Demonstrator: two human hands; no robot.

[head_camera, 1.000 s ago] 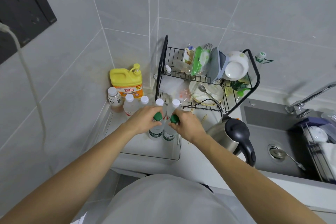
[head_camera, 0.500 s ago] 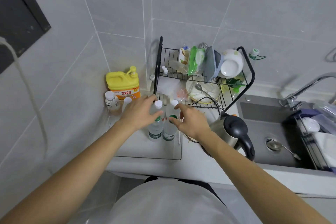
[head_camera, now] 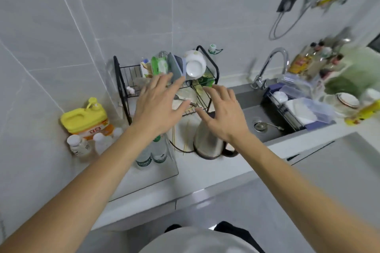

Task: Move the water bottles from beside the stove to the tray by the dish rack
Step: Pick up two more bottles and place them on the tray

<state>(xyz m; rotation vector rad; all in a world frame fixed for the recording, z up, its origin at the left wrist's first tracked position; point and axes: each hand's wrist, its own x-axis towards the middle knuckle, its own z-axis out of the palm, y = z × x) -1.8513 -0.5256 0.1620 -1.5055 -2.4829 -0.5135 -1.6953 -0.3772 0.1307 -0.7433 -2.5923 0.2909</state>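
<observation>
Both hands are up in the air with the fingers spread wide — no grip on anything. The left hand is in front of the dish rack, and the right hand is just beside it, above the shiny kettle.

Two water bottles with green labels stand upright side by side in the clear tray. The left arm hides their tops. The tray sits on the white surface, just in front of the dish rack's left side. At the back of the tray, near the wall, stand more small bottles with white caps — they look a bit blurry. Right behind them is a big yellow soap jug with a pump on top.

The dish rack is full. A white bowl and a green packet are in the top part, and a plate lies lower down. To the right is the grey sink with a spoon in it and a bent tap above it. Far right, more bottles and dishes show, but that part is too blurry to tell well
</observation>
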